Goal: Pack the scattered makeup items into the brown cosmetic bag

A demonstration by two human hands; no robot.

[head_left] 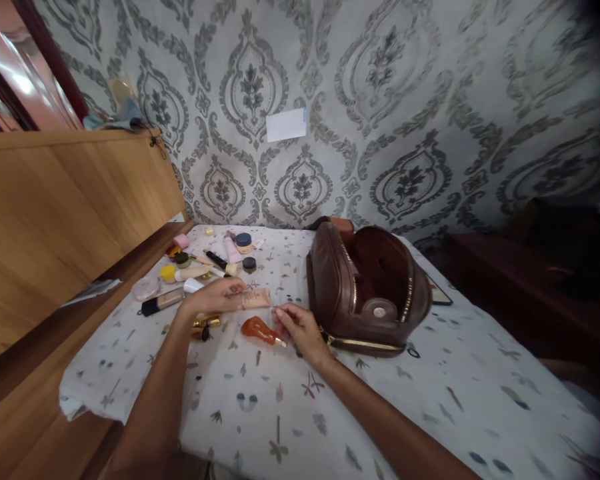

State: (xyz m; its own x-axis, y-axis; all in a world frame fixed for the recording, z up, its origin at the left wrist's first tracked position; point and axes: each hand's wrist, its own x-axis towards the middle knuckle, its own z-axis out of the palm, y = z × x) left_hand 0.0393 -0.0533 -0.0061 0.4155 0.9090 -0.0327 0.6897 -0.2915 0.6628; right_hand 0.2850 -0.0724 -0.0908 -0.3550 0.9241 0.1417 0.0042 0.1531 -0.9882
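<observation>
My left hand is closed over a beige squeeze tube, whose flat end sticks out toward the right. A white cap shows at the other side of this hand; whether it belongs to the tube I cannot tell. Close to the tube's flat end, my right hand has its thumb and fingers drawn together, and what they hold, if anything, is hidden. An orange-brown translucent item with a pale tip lies right beside those fingers. Just beyond the right hand stands a brown leather cosmetic bag, unzipped with its flap up.
Several cosmetics lie at the left: a foundation bottle, a dark-lidded jar, a makeup brush, a small black pot and gold tubes. A wooden panel borders the left; patterned wallpaper rises behind.
</observation>
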